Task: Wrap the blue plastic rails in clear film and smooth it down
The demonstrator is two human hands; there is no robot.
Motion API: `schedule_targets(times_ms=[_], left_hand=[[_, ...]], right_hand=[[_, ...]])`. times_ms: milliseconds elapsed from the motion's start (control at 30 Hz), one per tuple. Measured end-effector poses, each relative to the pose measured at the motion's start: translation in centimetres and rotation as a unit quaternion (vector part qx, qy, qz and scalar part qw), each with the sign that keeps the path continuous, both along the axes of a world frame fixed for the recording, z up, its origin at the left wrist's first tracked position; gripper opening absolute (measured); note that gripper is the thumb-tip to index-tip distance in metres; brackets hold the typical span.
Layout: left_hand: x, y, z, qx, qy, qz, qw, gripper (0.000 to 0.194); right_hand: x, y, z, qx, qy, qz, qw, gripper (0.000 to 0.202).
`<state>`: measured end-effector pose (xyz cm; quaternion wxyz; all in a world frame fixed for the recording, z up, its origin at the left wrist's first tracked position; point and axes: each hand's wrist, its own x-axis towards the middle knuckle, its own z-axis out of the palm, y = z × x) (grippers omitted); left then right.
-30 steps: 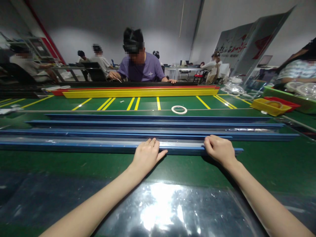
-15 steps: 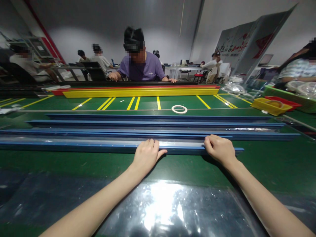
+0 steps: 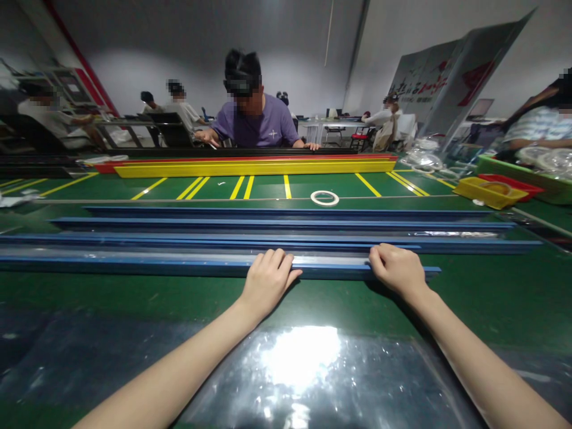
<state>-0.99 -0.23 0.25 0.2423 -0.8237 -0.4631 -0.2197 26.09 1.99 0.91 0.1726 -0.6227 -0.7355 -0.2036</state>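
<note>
hands: bare, rounded knuckles | wrists: uncovered | forearms: bare, slender, widening from wrists

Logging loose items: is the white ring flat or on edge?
Flat: the white ring lies level, green tabletop showing through its hole.

Between the left hand and the right hand there is room to reach forward, but the blue profiles form long raised ridges straight across that path—a hand must pass over them. Beyond lies an open band of green desk, where only the flat white ring intrudes near the middle. The yellow profile walls off its far side; at the far right, the yellow tray, red tray and green bin crowd the way.
</note>
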Motion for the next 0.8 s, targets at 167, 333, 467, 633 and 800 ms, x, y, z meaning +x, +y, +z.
schedule_targets(times_ms=[167,333,467,633,800], left_hand=[[-0.05,0.08,-0.02,-0.029,-0.031,0.002,0.999,0.026],[0.02,0.00,0.15,-0.056,-0.035,0.012,0.998,0.027],[0.06,0.07,0.14,-0.058,-0.034,0.017,0.998,0.028],[0.06,0.16,-0.02,-0.047,-0.023,0.015,0.999,0.028],[0.07,0.26,-0.16,-0.032,-0.016,0.004,0.999,0.028]], right_hand=[[0.06,-0.04,-0.04,0.001,-0.004,-0.003,1.000,0.042],[0.09,-0.10,-0.03,-0.001,-0.010,-0.008,1.000,0.041],[0.16,-0.09,-0.09,0.000,-0.011,-0.011,1.000,0.041],[0.13,-0.10,-0.02,-0.016,-0.018,-0.009,1.000,0.042],[0.12,-0.08,0.51,-0.065,-0.018,-0.009,0.998,0.042]])
